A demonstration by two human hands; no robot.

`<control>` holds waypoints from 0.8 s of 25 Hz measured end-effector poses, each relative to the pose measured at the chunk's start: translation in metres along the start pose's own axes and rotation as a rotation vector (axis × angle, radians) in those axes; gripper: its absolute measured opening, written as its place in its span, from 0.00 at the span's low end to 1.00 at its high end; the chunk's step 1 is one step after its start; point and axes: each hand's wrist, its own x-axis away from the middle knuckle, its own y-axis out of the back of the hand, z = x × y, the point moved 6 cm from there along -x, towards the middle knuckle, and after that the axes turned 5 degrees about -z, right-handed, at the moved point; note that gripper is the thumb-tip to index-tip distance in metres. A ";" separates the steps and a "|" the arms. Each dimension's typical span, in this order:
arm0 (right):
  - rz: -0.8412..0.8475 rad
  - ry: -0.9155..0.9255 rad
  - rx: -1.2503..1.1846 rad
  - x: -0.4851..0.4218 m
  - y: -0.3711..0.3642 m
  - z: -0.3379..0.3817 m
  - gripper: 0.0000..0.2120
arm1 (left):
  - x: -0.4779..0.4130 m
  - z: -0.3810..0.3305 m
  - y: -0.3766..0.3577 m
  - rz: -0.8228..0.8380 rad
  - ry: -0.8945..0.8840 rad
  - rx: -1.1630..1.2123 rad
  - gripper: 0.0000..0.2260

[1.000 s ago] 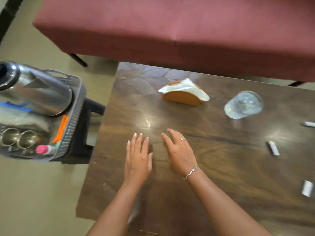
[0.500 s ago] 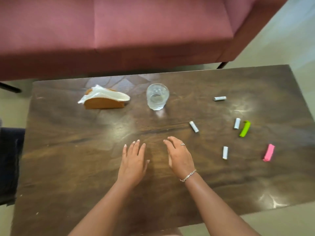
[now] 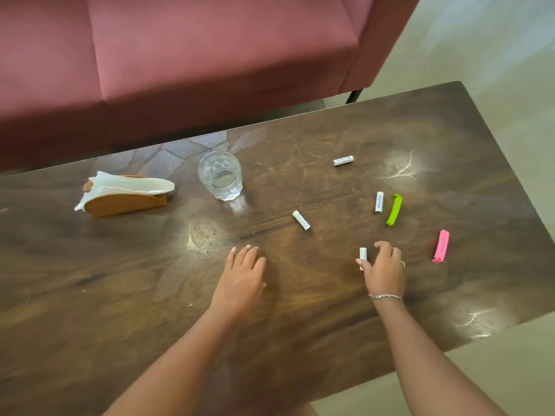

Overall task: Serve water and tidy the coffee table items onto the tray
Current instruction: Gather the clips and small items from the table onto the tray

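Note:
A dark wooden coffee table (image 3: pixel 120 280) carries a clear glass of water (image 3: pixel 220 175), a wooden napkin holder with white napkins (image 3: pixel 124 195), several white batteries and two clips. My right hand (image 3: pixel 383 267) curls over the nearest battery (image 3: pixel 363 254), thumb and fingers touching it as it lies on the table. My left hand (image 3: pixel 241 277) rests flat on the wood, holding nothing. Other batteries lie at the middle (image 3: pixel 301 220), beside the green clip (image 3: pixel 379 202), and farther back (image 3: pixel 343 160). A green clip (image 3: pixel 394 209) and a pink clip (image 3: pixel 441 246) lie to the right. The tray is out of view.
A maroon sofa (image 3: pixel 195 55) runs along the table's far side, with a black leg (image 3: pixel 353 96) near the far right corner. Pale floor (image 3: pixel 510 70) shows to the right and below the table's near edge.
The view swung right, so the tray with the steel jug left the frame. My right hand moved right to the nearest battery. My left hand stayed flat on the table.

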 end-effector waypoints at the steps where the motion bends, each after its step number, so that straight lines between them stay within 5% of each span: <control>1: 0.020 -0.031 -0.019 -0.006 -0.003 -0.002 0.22 | -0.009 -0.004 0.000 -0.001 -0.034 -0.013 0.20; 14: -0.001 0.083 -0.099 -0.005 -0.006 -0.015 0.10 | -0.130 -0.060 0.000 -0.020 -0.401 -0.304 0.13; 20: -0.085 0.161 -0.126 0.018 -0.005 -0.013 0.09 | -0.140 -0.057 -0.005 0.053 -0.372 -0.233 0.11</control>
